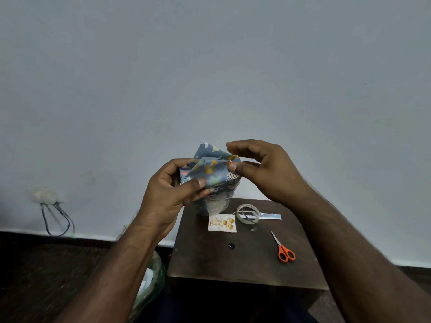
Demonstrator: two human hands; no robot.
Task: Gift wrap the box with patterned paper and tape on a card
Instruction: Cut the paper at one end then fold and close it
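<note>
Both forearms reach in from the near edge, meeting above the table's (245,264) far-left corner. Left hand (173,194) grips the box (210,180) from its left side, thumb pressed across the patterned paper (205,164); the box stands upright, held up above that corner. Right hand (263,169) pinches the crumpled top flap at its right end, so the loose fold lies leftward of those fingertips. Matte blue paper creases softly. On the dark wooden top lie the card (221,223), a glossy tape roll (248,213) beside it, and orange-handled scissors (283,248) toward the right edge.
</note>
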